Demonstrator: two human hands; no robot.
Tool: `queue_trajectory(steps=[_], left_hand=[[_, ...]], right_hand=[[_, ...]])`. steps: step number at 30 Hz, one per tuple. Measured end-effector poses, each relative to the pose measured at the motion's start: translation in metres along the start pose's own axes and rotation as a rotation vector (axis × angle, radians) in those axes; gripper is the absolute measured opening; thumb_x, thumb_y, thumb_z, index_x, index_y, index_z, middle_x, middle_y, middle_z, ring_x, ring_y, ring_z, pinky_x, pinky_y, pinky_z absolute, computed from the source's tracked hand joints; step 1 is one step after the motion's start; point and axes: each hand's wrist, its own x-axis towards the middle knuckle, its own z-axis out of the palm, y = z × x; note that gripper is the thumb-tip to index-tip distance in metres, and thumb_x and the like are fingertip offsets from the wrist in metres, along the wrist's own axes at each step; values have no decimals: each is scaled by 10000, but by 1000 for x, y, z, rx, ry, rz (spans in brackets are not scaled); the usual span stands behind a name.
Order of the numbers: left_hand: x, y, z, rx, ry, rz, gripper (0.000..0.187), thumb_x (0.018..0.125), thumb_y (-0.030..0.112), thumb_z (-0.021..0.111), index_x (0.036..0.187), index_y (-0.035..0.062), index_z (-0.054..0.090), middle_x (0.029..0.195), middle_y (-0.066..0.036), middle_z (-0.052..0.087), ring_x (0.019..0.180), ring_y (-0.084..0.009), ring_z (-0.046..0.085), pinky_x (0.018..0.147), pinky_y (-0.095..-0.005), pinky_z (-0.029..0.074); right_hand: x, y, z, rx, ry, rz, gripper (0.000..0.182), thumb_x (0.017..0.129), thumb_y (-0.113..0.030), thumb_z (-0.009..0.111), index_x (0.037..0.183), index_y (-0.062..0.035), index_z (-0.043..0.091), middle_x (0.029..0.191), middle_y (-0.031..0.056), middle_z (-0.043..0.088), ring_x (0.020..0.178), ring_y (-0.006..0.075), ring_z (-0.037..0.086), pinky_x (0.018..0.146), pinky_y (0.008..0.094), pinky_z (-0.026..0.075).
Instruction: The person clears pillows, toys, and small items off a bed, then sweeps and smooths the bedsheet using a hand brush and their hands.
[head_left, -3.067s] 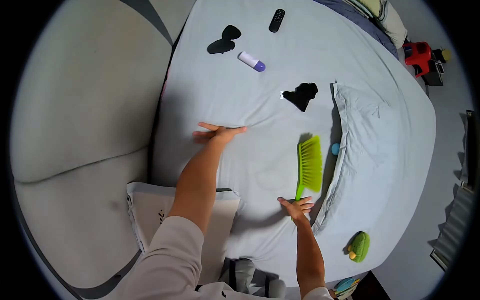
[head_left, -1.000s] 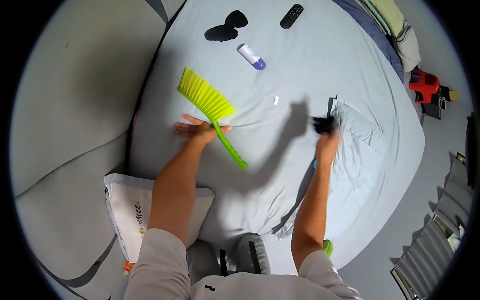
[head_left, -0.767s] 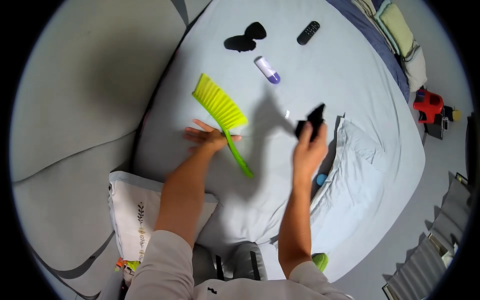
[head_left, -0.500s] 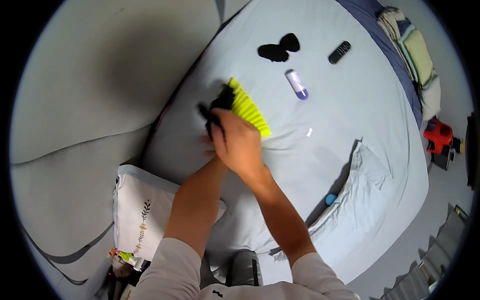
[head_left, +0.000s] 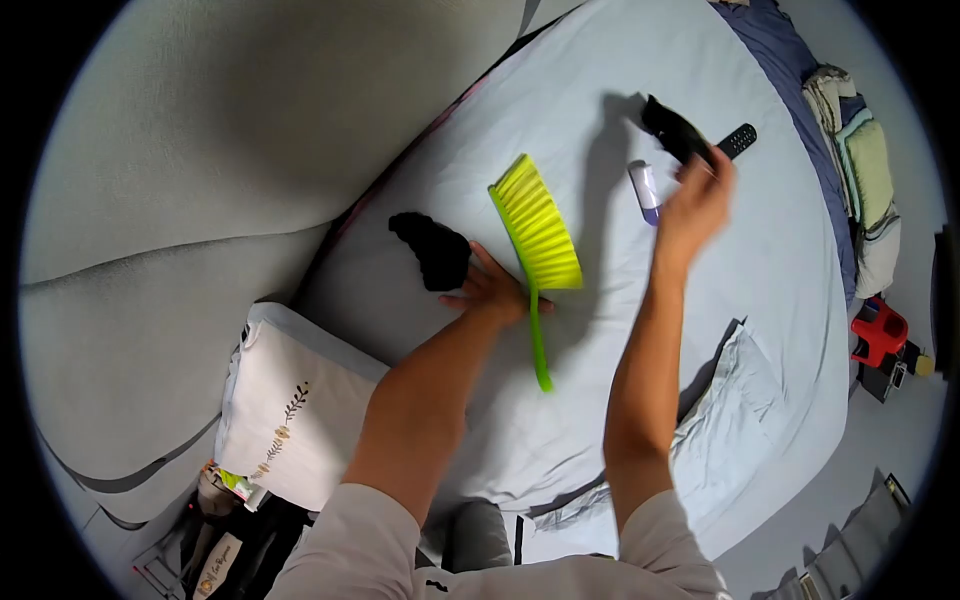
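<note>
Right fingers point(head_left: 724, 174) pinch black item point(head_left: 670, 128) toward bed's point(head_left: 560, 100) far edge! Left fingers point(head_left: 484, 259) spread, one under brush point(head_left: 537, 232); lifting could tip it.

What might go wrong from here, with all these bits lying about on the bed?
The right hand, holding a black item, is close to the white-and-purple cylinder and might knock it and set it rolling. The black item partly overlaps the remote control in view, so it might brush that too. The green brush has its handle across the left hand; lifting that hand could shift or tip it.
</note>
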Motion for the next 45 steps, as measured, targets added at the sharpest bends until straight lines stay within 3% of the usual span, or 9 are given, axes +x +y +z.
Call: queue_trajectory(steps=[5,15,17,23,28,33,37,40,45], left_hand=[[2,4,3,18,15,-22,1674,575,702,833,1300,49,-527,1575,-315,-201,1480,-473,-100,1092,-748,-1],[7,-5,11,-101,15,3,1670,580,703,830,1298,51,-529,1567,-327,-211,1476,-479,-113,1088,-750,-5],[6,-5,12,-105,18,9,1669,581,703,830,1298,52,-529,1565,-329,-212,1475,-481,-115,1088,-750,-6],[5,-5,9,-77,34,9,1666,584,703,828,1296,53,-531,1560,-336,-218,1472,-484,-123,1086,-751,-9],[-1,-2,3,-30,62,-4,1664,587,703,827,1295,54,-532,1555,-342,-223,1470,-487,-129,1084,-752,-11],[-1,-3,2,-22,48,-7,1662,589,704,825,1294,55,-533,1551,-348,-227,1468,-490,-135,1083,-753,-13],[-1,-1,3,-15,21,-7,1660,591,704,824,1293,56,-534,1548,-352,-231,1466,-493,-141,1081,-754,-15],[12,1,10,33,-29,33,1655,600,700,821,1280,55,-543,1547,-349,-240,1466,-480,-165,1074,-761,-15],[8,-2,10,0,52,19,1649,600,698,822,1300,74,-534,1549,-346,-239,1473,-466,-160,1075,-760,-6]], right_hand=[[-82,0,-181,36,510,-330,236,1025,-142,454,1184,27,498,1021,155,604,856,209,634,796,351,577],[-137,166,-219,-796,253,-37,159,947,-56,507,1058,16,595,903,107,651,813,188,630,740,288,523],[-118,159,-184,109,-239,494,232,900,11,483,1098,45,598,938,96,648,894,196,622,856,308,488],[-105,-41,-128,266,169,84,125,986,-42,482,1076,34,524,947,95,587,813,167,548,795,282,452],[-161,-101,-79,344,-329,-511,171,916,-45,541,1083,-12,535,1067,161,595,861,252,577,799,391,466],[-186,-127,-51,719,-1169,-390,375,836,-65,685,1202,-35,607,1176,141,667,1128,280,630,932,431,496],[-118,-91,-54,471,-932,-28,381,868,-90,682,1240,-42,612,1164,134,679,1162,300,618,968,377,489],[-53,17,-13,-149,-149,-203,452,797,-159,763,1199,-19,612,1131,174,651,1090,361,589,952,436,458],[-31,123,-2,-551,-416,189,533,802,-315,766,1206,-5,610,1135,214,636,1041,389,616,905,459,497]])
